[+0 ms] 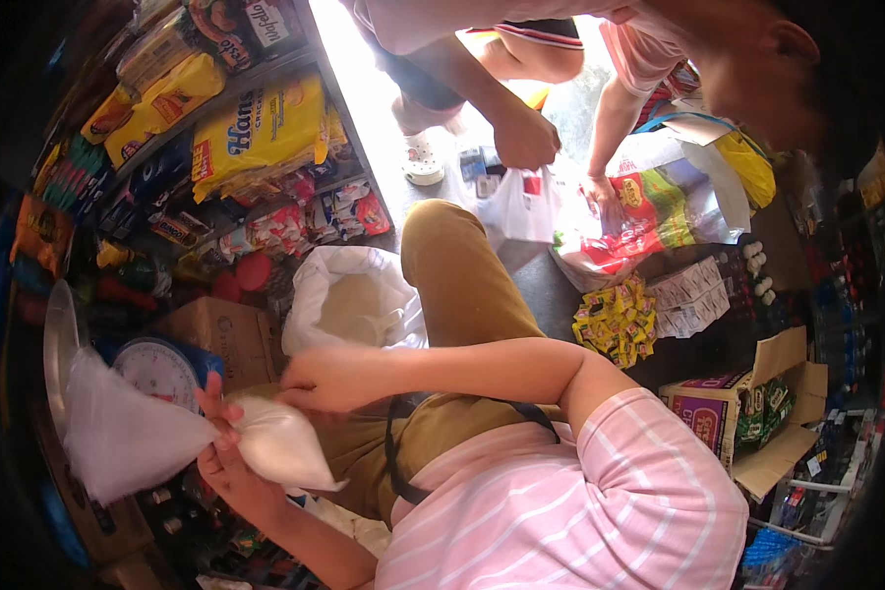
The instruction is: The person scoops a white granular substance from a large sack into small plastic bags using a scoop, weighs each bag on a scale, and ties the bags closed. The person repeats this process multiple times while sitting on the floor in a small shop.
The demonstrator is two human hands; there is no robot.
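My left hand (240, 468) grips the gathered neck of a clear plastic bag (284, 446). Pale granules fill the bag's rounded lower part, and its loose top flares out toward the left. Beside the filled part is my right hand (332, 380), blurred, with its fingers curled; whether it pinches anything is unclear. Behind the flared plastic stands a dial scale (155, 369) with a round metal pan (60, 346), partly covered. An open white sack (306, 295) of similar granules sits beyond my right hand, with a pale scoop (389, 324) in it.
Shelves with yellow cracker packs (265, 133) rise at upper left. A cardboard box (221, 332) stands beside the scale. Another person's hand (527, 140) holds a white plastic bag (523, 206) near a printed sack (649, 206). Yellow sachets (616, 317) and an open carton (708, 420) are at right.
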